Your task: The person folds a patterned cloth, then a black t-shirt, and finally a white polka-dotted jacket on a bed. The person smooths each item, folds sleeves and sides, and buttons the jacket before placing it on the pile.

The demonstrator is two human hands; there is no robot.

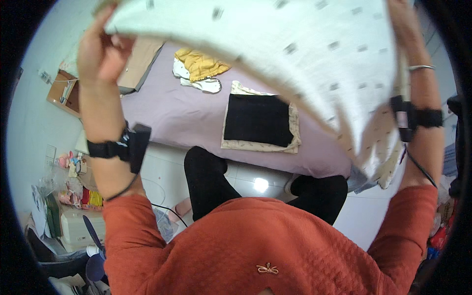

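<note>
A large white cloth (302, 55) with small dark printed marks is held up high in front of me, a darker strip along its lower edge. My left hand (105, 55) grips its left corner at the upper left. At the upper right my right hand (403, 29) holds the cloth's other side, its fingertips cut off by the picture's top. The cloth sags between the hands and hangs in folds at the lower right. Below it on the bed, a folded black fabric piece (258, 120) lies on a folded cream patterned cloth (293, 145).
The bed (173, 114) has a lilac sheet. Yellow clothing (202, 64) lies crumpled over white pieces farther back, near a beige folded item (142, 62). An open wooden drawer (64, 92) stands left. A fan (96, 265), bags and a white case (79, 226) crowd the lower left.
</note>
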